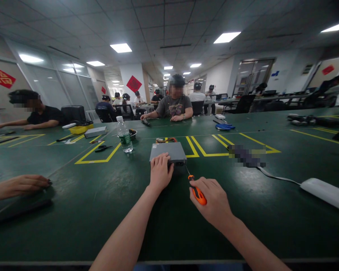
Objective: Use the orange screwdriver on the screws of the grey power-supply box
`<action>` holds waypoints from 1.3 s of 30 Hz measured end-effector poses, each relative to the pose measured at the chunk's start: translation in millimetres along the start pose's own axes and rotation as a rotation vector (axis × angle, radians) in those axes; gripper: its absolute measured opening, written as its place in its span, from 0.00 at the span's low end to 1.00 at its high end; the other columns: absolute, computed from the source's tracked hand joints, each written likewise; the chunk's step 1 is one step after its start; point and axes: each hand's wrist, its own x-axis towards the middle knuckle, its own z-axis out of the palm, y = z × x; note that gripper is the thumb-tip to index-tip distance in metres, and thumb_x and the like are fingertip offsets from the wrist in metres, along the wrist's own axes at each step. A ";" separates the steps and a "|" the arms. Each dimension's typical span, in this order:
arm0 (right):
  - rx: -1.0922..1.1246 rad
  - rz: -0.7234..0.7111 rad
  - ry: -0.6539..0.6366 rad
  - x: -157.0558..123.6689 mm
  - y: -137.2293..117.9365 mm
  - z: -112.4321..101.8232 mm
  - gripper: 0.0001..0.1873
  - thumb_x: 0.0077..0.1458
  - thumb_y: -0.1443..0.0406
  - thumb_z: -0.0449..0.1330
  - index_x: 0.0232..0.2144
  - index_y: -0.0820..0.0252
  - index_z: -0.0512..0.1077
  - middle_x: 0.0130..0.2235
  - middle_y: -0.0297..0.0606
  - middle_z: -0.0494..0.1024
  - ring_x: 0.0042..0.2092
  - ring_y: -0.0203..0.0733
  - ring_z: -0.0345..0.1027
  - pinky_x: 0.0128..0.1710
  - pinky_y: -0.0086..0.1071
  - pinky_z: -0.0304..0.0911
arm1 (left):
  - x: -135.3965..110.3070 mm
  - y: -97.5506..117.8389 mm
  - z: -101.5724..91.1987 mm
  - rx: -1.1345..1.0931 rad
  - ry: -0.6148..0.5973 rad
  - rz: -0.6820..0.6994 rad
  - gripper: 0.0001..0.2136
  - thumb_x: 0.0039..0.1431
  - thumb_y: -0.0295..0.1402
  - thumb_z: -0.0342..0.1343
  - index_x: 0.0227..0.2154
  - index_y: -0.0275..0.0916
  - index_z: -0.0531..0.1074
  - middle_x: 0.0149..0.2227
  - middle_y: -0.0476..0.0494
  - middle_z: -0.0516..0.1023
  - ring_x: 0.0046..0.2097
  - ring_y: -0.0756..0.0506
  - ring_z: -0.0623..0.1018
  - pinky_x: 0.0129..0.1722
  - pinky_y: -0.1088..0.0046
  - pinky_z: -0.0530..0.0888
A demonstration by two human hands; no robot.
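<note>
A grey metal computer power supply [173, 151] lies on the green table, with a bundle of coloured wires at its far side and a dark socket on its near face. My left hand [161, 169] holds it, fingers across the top and thumb at the near edge. In my right hand [211, 197] is a screwdriver [200, 196] with an orange and black handle, gripped in closed fingers. Its thin shaft points up and left to the near right corner of the power supply. Whether the tip touches a screw there is too small to tell.
A water bottle [124, 135] stands left of the power supply, before a bowl [133, 134]. To the right lie a blurred dark object [245, 156] and a white power strip [324, 194] with a cable. A co-worker's hand [22, 185] rests at left; another person [175, 105] sits opposite.
</note>
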 end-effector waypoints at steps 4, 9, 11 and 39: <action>-0.093 -0.253 -0.157 8.1 20.1 -11.5 0.07 0.50 0.69 0.52 0.30 0.59 0.70 0.29 0.36 0.68 0.31 0.37 0.61 0.33 0.32 0.56 | 0.4 -0.3 -0.5 0.007 -0.017 0.004 0.10 0.56 0.33 0.48 0.41 0.41 0.63 0.51 0.42 0.68 0.53 0.43 0.65 0.51 0.61 0.60; -0.088 -0.385 -0.044 14.9 36.2 -7.3 0.10 0.50 0.62 0.56 0.34 0.63 0.69 0.27 0.36 0.70 0.28 0.36 0.62 0.31 0.32 0.57 | 0.8 -1.3 1.4 0.001 -0.032 -0.007 0.09 0.57 0.33 0.48 0.41 0.41 0.63 0.51 0.43 0.68 0.54 0.44 0.65 0.52 0.62 0.59; -0.037 -0.360 0.033 14.3 37.7 -1.7 0.10 0.51 0.64 0.56 0.36 0.64 0.67 0.28 0.35 0.71 0.27 0.34 0.63 0.30 0.30 0.58 | 0.9 -1.7 2.0 0.001 -0.036 -0.006 0.09 0.56 0.33 0.49 0.41 0.41 0.63 0.51 0.43 0.68 0.54 0.44 0.65 0.51 0.62 0.59; 0.038 -0.257 0.026 3.1 31.2 -0.1 0.08 0.49 0.62 0.54 0.30 0.60 0.68 0.26 0.34 0.68 0.29 0.36 0.61 0.32 0.32 0.56 | 1.7 -0.3 0.4 -0.004 -0.041 -0.011 0.10 0.57 0.33 0.48 0.42 0.41 0.63 0.51 0.43 0.69 0.53 0.44 0.65 0.51 0.62 0.59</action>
